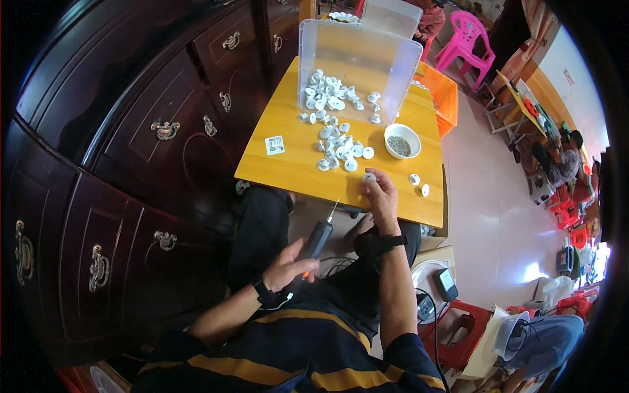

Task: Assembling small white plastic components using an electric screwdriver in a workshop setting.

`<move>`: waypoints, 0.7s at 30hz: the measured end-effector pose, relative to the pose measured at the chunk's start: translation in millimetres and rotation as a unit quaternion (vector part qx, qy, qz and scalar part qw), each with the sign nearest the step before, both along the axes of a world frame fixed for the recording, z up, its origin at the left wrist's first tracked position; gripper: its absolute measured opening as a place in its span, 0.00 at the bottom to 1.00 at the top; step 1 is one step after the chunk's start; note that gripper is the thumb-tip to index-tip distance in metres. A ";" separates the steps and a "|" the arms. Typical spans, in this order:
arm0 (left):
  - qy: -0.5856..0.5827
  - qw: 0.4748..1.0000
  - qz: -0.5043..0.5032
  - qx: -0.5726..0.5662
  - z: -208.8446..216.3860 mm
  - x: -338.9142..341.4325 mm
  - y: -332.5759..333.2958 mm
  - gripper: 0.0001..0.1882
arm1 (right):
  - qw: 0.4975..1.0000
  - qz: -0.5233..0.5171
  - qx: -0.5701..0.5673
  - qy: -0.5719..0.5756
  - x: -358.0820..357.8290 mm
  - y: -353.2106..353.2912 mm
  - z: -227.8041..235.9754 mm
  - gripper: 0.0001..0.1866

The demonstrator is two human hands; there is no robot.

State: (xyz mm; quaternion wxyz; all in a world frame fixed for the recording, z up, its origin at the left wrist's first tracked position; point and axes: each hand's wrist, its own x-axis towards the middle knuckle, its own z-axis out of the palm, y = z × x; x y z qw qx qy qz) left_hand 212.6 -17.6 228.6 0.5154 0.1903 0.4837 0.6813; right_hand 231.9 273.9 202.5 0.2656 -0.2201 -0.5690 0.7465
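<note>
My left hand [286, 267] is wrapped round a dark power screwdriver [318, 238], its thin bit pointing up and away over the table's near edge. Between the fingertips of my right hand [382, 200] is a small white round plastic part [369, 177], just above the near edge of the wooden table [282, 175]. Beyond it lies a loose heap of similar white parts [342, 149], and more spill from a clear plastic bin [406, 56] tipped on its side. A white bowl [389, 147] holds small metal screws [400, 145]. Two single white parts [425, 190] lie right of my right hand.
A white printed card [275, 145] lies at the table's left. Dark wooden cabinets [164, 190] stand close on the left. An orange crate [446, 101] is beyond the table's right edge. Red stools [466, 334] and cords are at lower right. Other people sit farther off.
</note>
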 end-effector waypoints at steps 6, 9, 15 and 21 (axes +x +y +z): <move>0.099 0.994 0.001 -0.044 7.6 -0.8 9.0 0.21 | 1.000 -0.012 0.015 -0.008 -3.8 -9.1 4.0 0.11; 0.160 0.986 -0.031 -0.043 7.6 -9.3 14.0 0.22 | 1.000 -0.009 0.027 -0.012 -0.6 -6.1 5.0 0.10; 0.139 0.987 -0.007 -0.083 8.3 -22.1 32.3 0.20 | 0.999 0.005 0.040 -0.032 1.3 -8.5 7.3 0.12; 0.185 0.980 -0.025 -0.074 4.1 -34.6 50.8 0.22 | 0.998 0.006 0.048 -0.030 -1.8 -9.6 -3.7 0.13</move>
